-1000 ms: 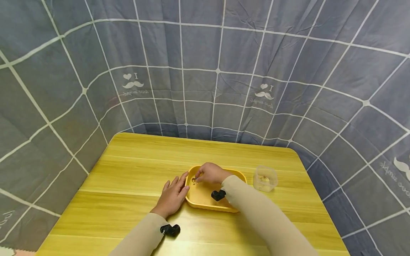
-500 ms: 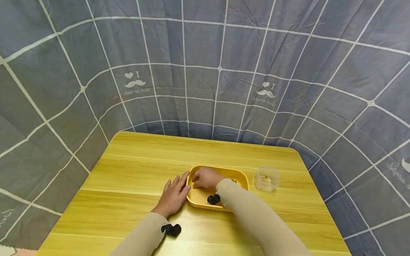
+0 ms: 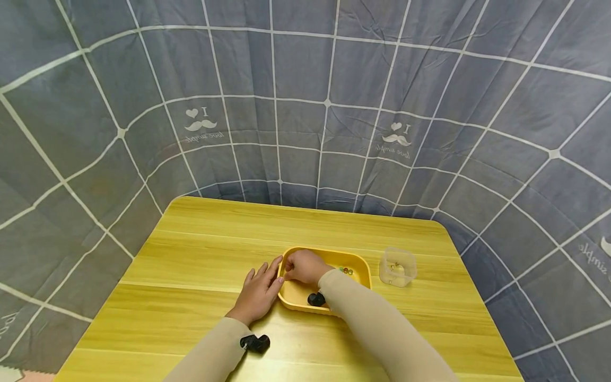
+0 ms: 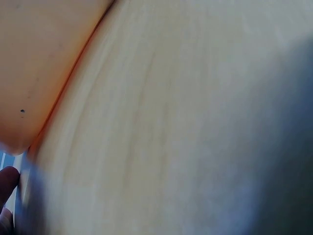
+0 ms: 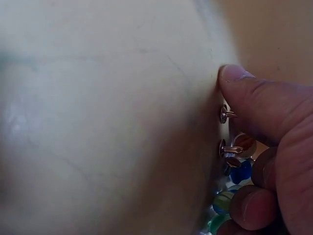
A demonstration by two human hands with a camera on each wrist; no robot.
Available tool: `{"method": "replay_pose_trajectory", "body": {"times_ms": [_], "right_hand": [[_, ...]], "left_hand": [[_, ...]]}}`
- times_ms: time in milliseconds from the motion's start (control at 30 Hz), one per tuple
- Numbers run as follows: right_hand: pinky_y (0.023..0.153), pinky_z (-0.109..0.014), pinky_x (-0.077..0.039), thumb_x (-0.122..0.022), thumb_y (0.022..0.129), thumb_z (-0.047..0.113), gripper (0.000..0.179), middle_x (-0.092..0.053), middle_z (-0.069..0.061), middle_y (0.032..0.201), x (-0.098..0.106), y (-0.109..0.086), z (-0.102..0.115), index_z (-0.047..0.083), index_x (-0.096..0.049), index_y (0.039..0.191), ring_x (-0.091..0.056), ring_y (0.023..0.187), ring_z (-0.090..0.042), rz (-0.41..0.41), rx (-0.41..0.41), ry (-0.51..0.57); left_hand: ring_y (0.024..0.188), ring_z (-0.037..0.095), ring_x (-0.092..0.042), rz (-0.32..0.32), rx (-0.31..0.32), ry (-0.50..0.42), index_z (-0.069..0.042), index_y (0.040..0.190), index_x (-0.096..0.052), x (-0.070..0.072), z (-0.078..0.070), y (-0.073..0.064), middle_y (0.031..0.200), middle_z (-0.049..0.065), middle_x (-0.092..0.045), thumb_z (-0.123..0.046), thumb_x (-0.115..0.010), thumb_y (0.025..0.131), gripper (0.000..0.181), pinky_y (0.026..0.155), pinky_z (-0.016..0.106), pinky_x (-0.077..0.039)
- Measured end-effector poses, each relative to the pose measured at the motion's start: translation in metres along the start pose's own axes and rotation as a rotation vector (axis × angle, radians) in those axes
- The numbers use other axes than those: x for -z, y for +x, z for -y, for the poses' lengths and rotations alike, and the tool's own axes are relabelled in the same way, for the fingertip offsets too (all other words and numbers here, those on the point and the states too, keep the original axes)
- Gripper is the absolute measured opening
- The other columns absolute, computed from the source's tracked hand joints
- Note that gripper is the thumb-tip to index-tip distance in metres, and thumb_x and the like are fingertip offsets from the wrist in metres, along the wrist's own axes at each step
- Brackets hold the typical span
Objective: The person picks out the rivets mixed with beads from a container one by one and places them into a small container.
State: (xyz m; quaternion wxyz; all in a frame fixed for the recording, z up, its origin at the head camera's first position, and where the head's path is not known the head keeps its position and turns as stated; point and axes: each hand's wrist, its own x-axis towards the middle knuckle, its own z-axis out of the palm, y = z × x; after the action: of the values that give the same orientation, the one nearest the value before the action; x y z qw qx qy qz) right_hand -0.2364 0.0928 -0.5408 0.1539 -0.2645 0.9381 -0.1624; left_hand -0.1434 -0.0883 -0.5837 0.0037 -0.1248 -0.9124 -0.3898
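My left hand lies on the table with its fingers spread, fingertips against the left end of a yellow tray. In the left wrist view, fingers show at the lower left edge near the tray's side. My right hand reaches down into the tray's left end. Up close, its thumb touches the tray floor, apart from the bent fingers. By that gap are two small copper-coloured tacks, with flat heads and short shanks. Glass marbles, blue, green and brown, show beyond, partly hidden by the fingers.
A clear plastic box with a few small gold-coloured pieces stands right of the tray. More marbles lie at the tray's right end. A grey gridded curtain hangs behind the wooden table.
My right hand has shifted left within the tray, covering the small things seen at its left end. Marbles at the right end have come into view. The left hand has stayed at the tray.
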Motion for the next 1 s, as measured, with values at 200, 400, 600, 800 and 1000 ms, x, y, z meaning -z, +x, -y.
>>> {"method": "replay_pose_trajectory", "body": {"times_ms": [200, 400, 600, 800, 1000], "right_hand": [[0.064, -0.022, -0.044, -0.081, 0.095, 0.031, 0.019, -0.062, 0.011, 0.072, 0.001, -0.001, 0.000, 0.023, -0.071, 0.080, -0.052, 0.065, -0.007, -0.011, 0.019, 0.004], [0.070, -0.023, -0.049, -0.080, 0.095, 0.032, 0.012, -0.066, 0.014, 0.078, -0.001, 0.000, -0.005, 0.023, -0.075, 0.088, -0.055, 0.070, -0.006, -0.051, 0.013, -0.006], [0.079, -0.027, -0.056, -0.083, 0.092, 0.035, 0.016, -0.074, 0.011, 0.089, 0.001, -0.002, -0.006, 0.020, -0.079, 0.098, -0.063, 0.079, -0.007, -0.068, 0.009, -0.031], [0.085, -0.028, -0.058, -0.081, 0.094, 0.033, 0.015, -0.079, 0.012, 0.098, -0.001, -0.001, -0.011, 0.022, -0.083, 0.104, -0.066, 0.085, -0.006, -0.049, 0.027, -0.050], [0.086, -0.027, -0.059, -0.080, 0.095, 0.030, 0.016, -0.080, 0.010, 0.101, 0.002, -0.001, -0.014, 0.020, -0.084, 0.107, -0.069, 0.088, -0.006, -0.030, 0.051, -0.026]], "left_hand": [[0.158, 0.043, -0.033, 0.000, 0.004, -0.002, -0.029, 0.169, -0.029, -0.001, 0.000, 0.001, 0.157, 0.012, -0.056, -0.045, -0.042, 0.114, 0.059, 0.130, 0.065, -0.011], [0.158, 0.043, -0.032, 0.010, 0.006, -0.005, -0.029, 0.169, -0.028, -0.001, -0.001, 0.001, 0.161, 0.009, -0.052, -0.046, -0.041, 0.114, 0.059, 0.130, 0.065, -0.009], [0.159, 0.042, -0.031, 0.014, 0.010, 0.000, -0.029, 0.169, -0.028, -0.001, -0.002, 0.002, 0.160, 0.009, -0.053, -0.045, -0.041, 0.114, 0.059, 0.131, 0.064, -0.009], [0.159, 0.042, -0.032, 0.008, 0.013, 0.007, -0.031, 0.169, -0.027, -0.001, -0.002, 0.002, 0.159, 0.009, -0.054, -0.044, -0.040, 0.114, 0.058, 0.130, 0.065, -0.010], [0.159, 0.041, -0.031, 0.010, 0.014, 0.008, -0.032, 0.169, -0.026, -0.002, -0.002, 0.003, 0.160, 0.008, -0.053, -0.047, -0.039, 0.114, 0.058, 0.130, 0.064, -0.010]]}}
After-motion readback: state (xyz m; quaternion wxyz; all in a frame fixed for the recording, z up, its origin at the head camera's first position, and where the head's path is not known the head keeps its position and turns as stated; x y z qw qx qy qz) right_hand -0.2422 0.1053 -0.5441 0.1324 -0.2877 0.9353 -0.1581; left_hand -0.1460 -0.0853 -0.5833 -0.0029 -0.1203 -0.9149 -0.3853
